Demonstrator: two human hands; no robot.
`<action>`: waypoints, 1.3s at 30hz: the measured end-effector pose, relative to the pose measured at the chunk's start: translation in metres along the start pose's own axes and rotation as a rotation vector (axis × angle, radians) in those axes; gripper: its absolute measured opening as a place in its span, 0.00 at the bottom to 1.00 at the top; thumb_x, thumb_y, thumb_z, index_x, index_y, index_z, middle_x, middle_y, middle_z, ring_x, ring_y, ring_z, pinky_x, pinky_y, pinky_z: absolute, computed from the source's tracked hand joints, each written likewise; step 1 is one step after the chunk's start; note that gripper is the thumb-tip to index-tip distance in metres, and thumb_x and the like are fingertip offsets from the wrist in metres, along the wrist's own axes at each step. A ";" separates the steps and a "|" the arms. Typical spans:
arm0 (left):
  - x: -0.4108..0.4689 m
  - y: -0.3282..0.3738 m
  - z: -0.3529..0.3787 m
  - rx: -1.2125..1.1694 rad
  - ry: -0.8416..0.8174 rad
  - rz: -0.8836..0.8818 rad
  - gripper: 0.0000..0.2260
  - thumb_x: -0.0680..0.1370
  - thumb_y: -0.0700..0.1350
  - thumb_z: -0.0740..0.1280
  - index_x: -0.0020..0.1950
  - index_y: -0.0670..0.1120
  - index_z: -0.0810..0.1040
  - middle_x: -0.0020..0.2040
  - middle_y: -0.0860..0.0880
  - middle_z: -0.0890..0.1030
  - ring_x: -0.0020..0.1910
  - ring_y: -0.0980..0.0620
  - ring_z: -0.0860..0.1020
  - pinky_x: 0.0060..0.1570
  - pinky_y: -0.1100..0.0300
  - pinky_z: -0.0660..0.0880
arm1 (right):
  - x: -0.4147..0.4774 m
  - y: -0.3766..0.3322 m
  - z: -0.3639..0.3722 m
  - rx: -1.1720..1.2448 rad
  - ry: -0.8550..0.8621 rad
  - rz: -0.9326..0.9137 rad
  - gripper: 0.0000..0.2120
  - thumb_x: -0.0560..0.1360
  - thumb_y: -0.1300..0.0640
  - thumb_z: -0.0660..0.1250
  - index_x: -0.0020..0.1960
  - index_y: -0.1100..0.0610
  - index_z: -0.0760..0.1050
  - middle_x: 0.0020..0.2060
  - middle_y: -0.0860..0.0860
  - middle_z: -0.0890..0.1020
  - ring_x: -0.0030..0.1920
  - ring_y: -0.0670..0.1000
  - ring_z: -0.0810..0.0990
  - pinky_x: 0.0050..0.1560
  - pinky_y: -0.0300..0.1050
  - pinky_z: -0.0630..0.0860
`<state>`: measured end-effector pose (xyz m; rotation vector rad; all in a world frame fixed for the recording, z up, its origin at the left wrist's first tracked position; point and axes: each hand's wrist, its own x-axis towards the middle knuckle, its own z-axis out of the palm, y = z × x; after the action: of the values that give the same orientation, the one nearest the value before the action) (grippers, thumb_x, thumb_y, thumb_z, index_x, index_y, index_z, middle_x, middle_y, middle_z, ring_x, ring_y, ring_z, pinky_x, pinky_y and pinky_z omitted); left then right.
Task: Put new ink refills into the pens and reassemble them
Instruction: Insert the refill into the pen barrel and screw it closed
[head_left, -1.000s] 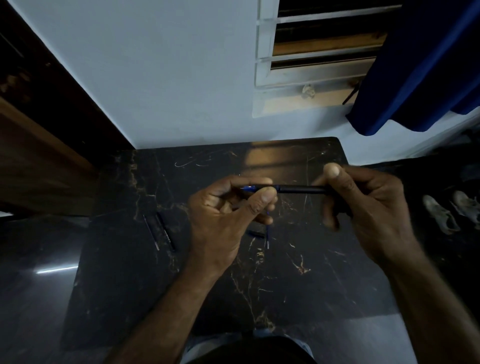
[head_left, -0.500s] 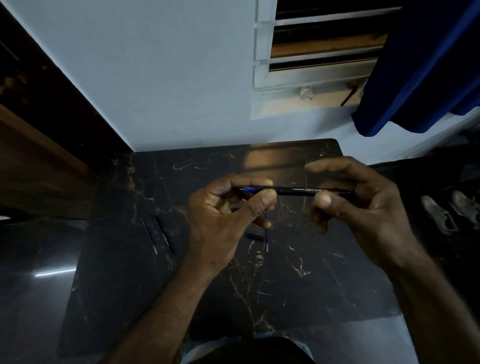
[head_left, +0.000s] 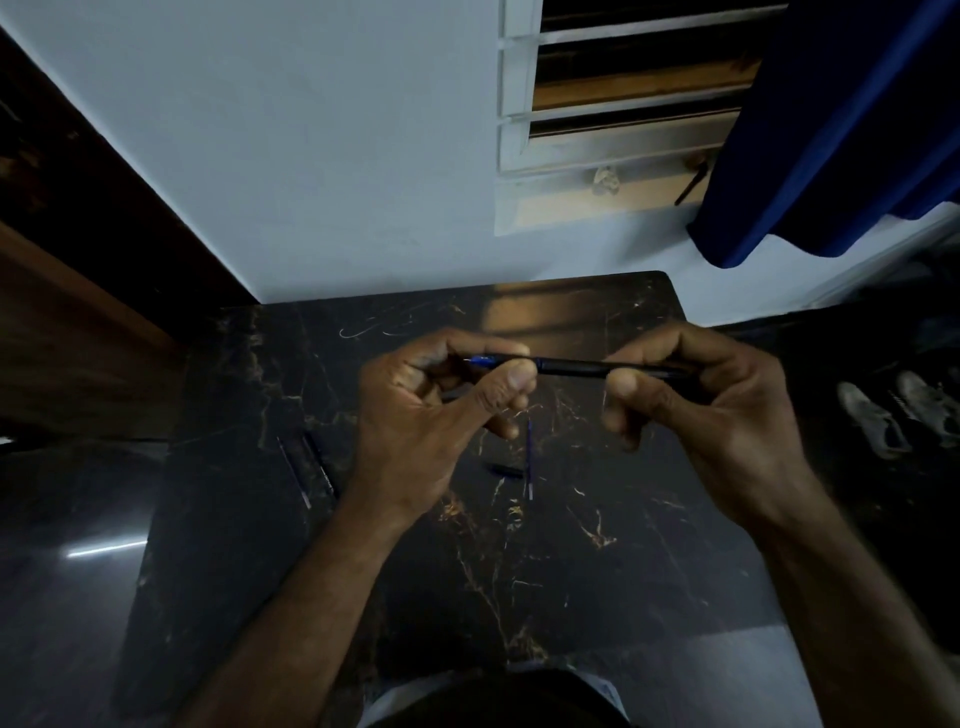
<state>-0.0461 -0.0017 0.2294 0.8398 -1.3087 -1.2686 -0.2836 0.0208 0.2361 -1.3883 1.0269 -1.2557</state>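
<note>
A black pen (head_left: 571, 366) with a blue tip end is held level above the dark marble table (head_left: 597, 545). My left hand (head_left: 431, 410) pinches its blue end between thumb and fingers. Around the barrel's right part my right hand (head_left: 711, 410) is closed. Below the hands a thin blue refill (head_left: 530, 457) lies on the table beside a small dark pen piece (head_left: 506, 469). Another refill (head_left: 293, 470) and a black pen (head_left: 319, 465) lie side by side to the left.
The table stands against a white wall (head_left: 311, 156) with a window (head_left: 623, 93) and a blue curtain (head_left: 831, 130) at the right. A wooden door (head_left: 62, 312) is at the left. Shoes (head_left: 893, 410) sit on the dark floor at the right.
My right hand has turned on the barrel: the thumb went from on top to under the pen, and the fingers shifted along it. My left hand kept its pinch on the blue end.
</note>
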 end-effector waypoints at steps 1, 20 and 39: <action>0.000 0.000 0.000 -0.001 -0.008 0.003 0.07 0.78 0.40 0.76 0.55 0.43 0.86 0.43 0.45 0.88 0.39 0.48 0.87 0.34 0.57 0.84 | 0.000 0.001 0.002 -0.007 0.015 0.006 0.11 0.81 0.55 0.72 0.47 0.64 0.80 0.33 0.58 0.83 0.29 0.58 0.82 0.30 0.49 0.79; -0.001 -0.009 -0.005 0.010 -0.008 -0.009 0.03 0.78 0.41 0.75 0.51 0.44 0.87 0.41 0.44 0.88 0.36 0.49 0.86 0.31 0.59 0.82 | -0.003 0.004 0.007 -0.125 0.010 0.058 0.18 0.84 0.53 0.66 0.39 0.62 0.77 0.24 0.58 0.75 0.20 0.55 0.73 0.23 0.45 0.71; -0.010 -0.070 -0.014 0.075 -0.251 -0.167 0.11 0.77 0.49 0.77 0.57 0.46 0.87 0.50 0.46 0.89 0.47 0.47 0.88 0.41 0.56 0.85 | -0.027 0.050 0.022 0.339 0.270 0.336 0.14 0.77 0.51 0.74 0.54 0.61 0.86 0.34 0.58 0.85 0.30 0.52 0.81 0.28 0.43 0.75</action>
<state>-0.0435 -0.0082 0.1579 0.8777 -1.5172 -1.5014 -0.2643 0.0408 0.1823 -0.7659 1.1138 -1.3100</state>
